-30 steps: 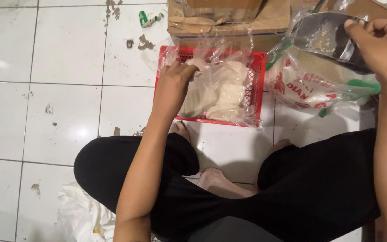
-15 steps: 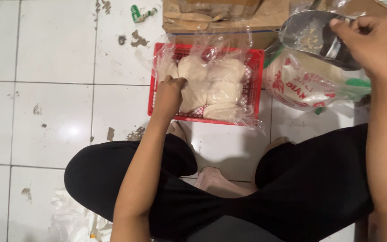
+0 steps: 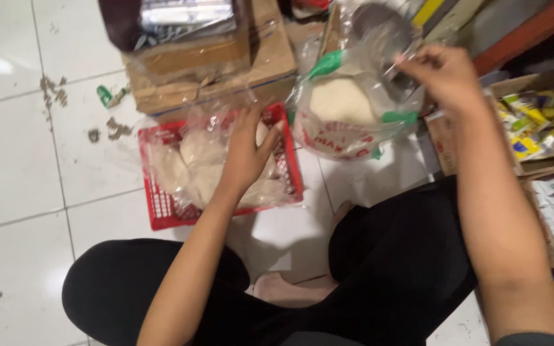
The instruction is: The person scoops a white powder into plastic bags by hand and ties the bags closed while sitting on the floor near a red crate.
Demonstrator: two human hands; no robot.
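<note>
Seen from the head camera: the left hand (image 3: 246,154) now lies flat, fingers spread, on the clear plastic bags of white powder (image 3: 197,168) inside the red slotted plastic basket (image 3: 161,214) at centre left of the frame, pressing rather than gripping. The right hand (image 3: 442,75), closed round the handle of a round metal scoop (image 3: 383,32), has moved from the right edge to hold it over the large open plastic sack of white powder (image 3: 344,112) at upper centre, beside the basket. Scooping appears under way.

Both my arms are stretched forward.
My left hand (image 3: 246,154) lies flat, fingers spread; my right hand (image 3: 442,75) is raised, fingers pinched together.
</note>
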